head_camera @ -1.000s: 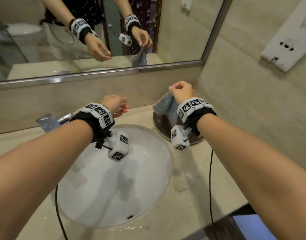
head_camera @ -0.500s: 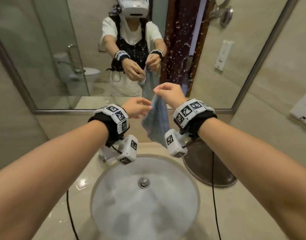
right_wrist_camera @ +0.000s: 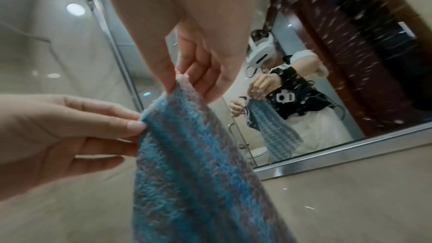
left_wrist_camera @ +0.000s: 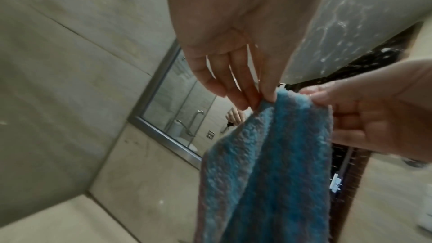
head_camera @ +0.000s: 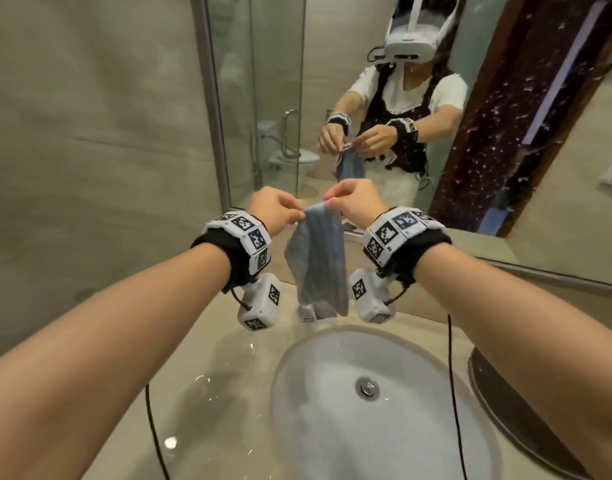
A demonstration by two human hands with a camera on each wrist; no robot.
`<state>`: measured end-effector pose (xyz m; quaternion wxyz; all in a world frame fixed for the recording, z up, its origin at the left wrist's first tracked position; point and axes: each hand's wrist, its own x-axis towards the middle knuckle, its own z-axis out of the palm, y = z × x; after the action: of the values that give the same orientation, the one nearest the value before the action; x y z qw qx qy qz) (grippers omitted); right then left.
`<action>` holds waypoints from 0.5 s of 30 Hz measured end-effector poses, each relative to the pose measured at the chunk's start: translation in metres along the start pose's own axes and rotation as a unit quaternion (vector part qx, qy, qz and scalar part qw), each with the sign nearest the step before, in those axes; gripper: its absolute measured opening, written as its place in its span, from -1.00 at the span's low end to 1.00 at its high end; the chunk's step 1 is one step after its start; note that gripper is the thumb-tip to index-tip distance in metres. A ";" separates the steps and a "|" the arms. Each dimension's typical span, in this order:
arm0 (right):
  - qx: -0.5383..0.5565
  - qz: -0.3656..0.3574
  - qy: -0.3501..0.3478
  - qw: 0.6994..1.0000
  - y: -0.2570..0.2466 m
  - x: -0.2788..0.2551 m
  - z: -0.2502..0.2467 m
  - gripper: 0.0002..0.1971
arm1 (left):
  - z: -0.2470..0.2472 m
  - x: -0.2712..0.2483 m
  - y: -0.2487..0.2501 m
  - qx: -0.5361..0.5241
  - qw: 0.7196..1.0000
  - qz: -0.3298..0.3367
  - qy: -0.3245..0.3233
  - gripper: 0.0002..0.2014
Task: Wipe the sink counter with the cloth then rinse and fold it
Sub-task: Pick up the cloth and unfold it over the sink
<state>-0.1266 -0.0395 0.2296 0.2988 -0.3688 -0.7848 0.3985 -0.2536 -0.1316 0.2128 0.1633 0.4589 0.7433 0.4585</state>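
A blue and grey striped cloth (head_camera: 318, 261) hangs in the air above the back rim of the white sink (head_camera: 377, 410). My left hand (head_camera: 280, 211) pinches its top edge on the left, and my right hand (head_camera: 349, 200) pinches the top edge just to the right, the two hands close together. In the left wrist view the cloth (left_wrist_camera: 280, 163) hangs from my left hand (left_wrist_camera: 261, 99) with the right hand (left_wrist_camera: 350, 112) beside it. The right wrist view has the cloth (right_wrist_camera: 191, 163) pinched by my right hand (right_wrist_camera: 180, 84) and left hand (right_wrist_camera: 131, 123). The cloth's lower end hides the tap.
The beige stone counter (head_camera: 207, 393) carries water drops left of the sink. A dark round tray (head_camera: 512, 414) lies on the counter at the right. A mirror (head_camera: 366, 98) runs along the back wall and reflects the person. A beige tiled wall (head_camera: 90, 133) stands at the left.
The cloth was lifted off the round tray by my right hand and brought over the sink. My left hand has come up and taken its top edge. The head view has swung left.
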 end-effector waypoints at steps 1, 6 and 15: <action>-0.016 -0.002 -0.014 1.000 -0.002 0.002 0.010 -0.81 | -0.010 -0.002 -0.007 0.020 1.000 -0.006 0.023 -0.87; -0.084 -0.007 -0.096 0.992 -0.008 0.002 0.054 -0.69 | -0.048 -0.016 -0.038 0.053 0.996 -0.012 0.071 -0.92; -0.186 -0.031 -0.254 0.949 -0.021 -0.006 0.108 -0.56 | -0.083 -0.033 -0.078 0.020 0.993 -0.008 0.118 -0.73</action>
<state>-0.2126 -0.0962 0.1918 0.0283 -0.2797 -0.9061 0.3163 -0.3333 -0.2154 0.1854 0.0687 0.3990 0.7698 0.4935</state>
